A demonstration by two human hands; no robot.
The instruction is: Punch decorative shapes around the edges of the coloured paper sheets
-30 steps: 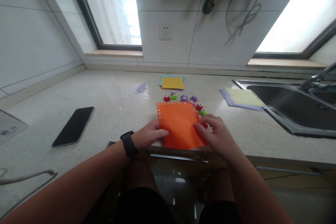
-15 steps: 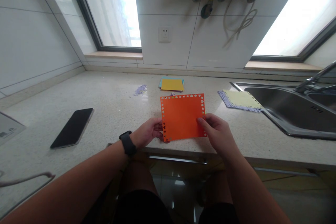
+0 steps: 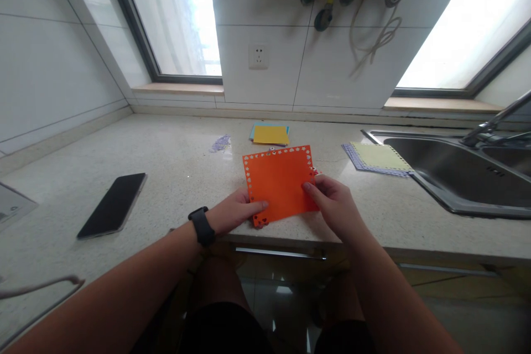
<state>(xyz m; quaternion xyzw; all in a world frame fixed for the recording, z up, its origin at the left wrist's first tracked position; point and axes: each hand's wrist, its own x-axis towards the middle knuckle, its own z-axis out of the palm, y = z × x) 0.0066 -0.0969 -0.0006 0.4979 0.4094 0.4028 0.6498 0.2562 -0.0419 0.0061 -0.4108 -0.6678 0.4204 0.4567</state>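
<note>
An orange sheet of paper (image 3: 280,180) is held up just above the counter's front edge, slightly tilted. Small punched shapes, such as hearts and stars, run along its top and left edges. My left hand (image 3: 238,210) pinches its lower left part, thumb on the front face and fingers behind. My right hand (image 3: 334,196) grips the right edge, its thumb also on the front. The fingers behind the paper are hidden. Just beyond the sheet's top edge sits a small object, mostly covered.
Yellow and blue paper (image 3: 270,134) lies at the back. Purple paper bits (image 3: 220,144) are scattered left of it. A punched pale yellow sheet (image 3: 379,156) tops a purple stack beside the sink (image 3: 456,199). A dark phone or tablet (image 3: 113,204) lies at left.
The orange paper has shifted left and tilted, its right side higher. My left thumb has come onto its front face. My right hand has moved left along with it.
</note>
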